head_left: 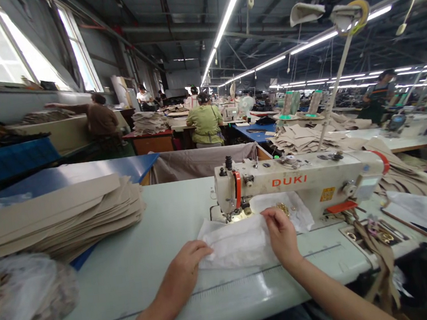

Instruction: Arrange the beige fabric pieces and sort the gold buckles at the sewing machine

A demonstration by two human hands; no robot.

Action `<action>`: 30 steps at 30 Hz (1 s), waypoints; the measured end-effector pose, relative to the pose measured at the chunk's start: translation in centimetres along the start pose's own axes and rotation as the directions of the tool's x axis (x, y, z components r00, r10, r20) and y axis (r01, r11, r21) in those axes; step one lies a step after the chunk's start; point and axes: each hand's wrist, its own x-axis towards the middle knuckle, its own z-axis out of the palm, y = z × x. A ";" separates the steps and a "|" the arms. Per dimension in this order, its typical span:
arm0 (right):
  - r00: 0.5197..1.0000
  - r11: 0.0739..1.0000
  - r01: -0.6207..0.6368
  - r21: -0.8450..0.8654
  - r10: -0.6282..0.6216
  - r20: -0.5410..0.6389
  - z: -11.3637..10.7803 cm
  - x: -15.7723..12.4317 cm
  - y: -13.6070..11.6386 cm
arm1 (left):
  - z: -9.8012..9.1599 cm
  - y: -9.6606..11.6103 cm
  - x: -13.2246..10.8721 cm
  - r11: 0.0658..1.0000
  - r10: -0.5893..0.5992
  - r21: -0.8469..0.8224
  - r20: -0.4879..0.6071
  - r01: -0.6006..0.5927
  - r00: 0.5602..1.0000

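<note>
Head view: white cloth (240, 247) looks light, soft, floppy; best held by edges. Left hand (183, 268), right hand (285, 239): fingers (200, 247) pinched together on its sides.

Pale-green tabletop (159, 221) is ruler-marked, lower ctr. Tan pcs. (68, 214) are stacked mid-L, blue edge (82, 256) beneath; plastic bag (33, 291) is set lower L, white cloth (240, 247) ctr., sewing mach. (301, 174) R of ctr.
</note>
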 end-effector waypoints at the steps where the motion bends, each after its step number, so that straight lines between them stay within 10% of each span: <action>1: 1.000 1.000 -0.013 -0.006 0.013 -0.001 0.0 0.0 0.1 | 0.0 0.1 0.0 1.000 0.007 0.011 -0.015 -0.007 1.000; 9: 1.000 0.999 0.018 -0.039 -0.018 0.009 0.0 0.0 -0.1 | 0.9 -0.4 -0.9 0.992 0.059 0.116 -0.086 -0.048 0.995; 14: 0.984 0.984 0.176 -0.031 -0.176 0.001 -0.3 -0.4 -1.4 | 0.6 -0.1 -1.2 0.990 -0.142 -0.002 -0.092 0.143 0.986; 25: 0.947 0.949 0.311 -0.056 -0.314 -0.063 -1.0 -0.4 -3.8 | -1.9 1.7 1.1 0.647 -0.654 -0.478 0.052 0.594 0.754; 30: 0.948 0.949 0.314 -0.030 -0.315 -0.032 -2.1 -1.1 -5.2 | -3.1 2.6 1.7 0.775 -0.539 -0.366 0.045 0.516 0.841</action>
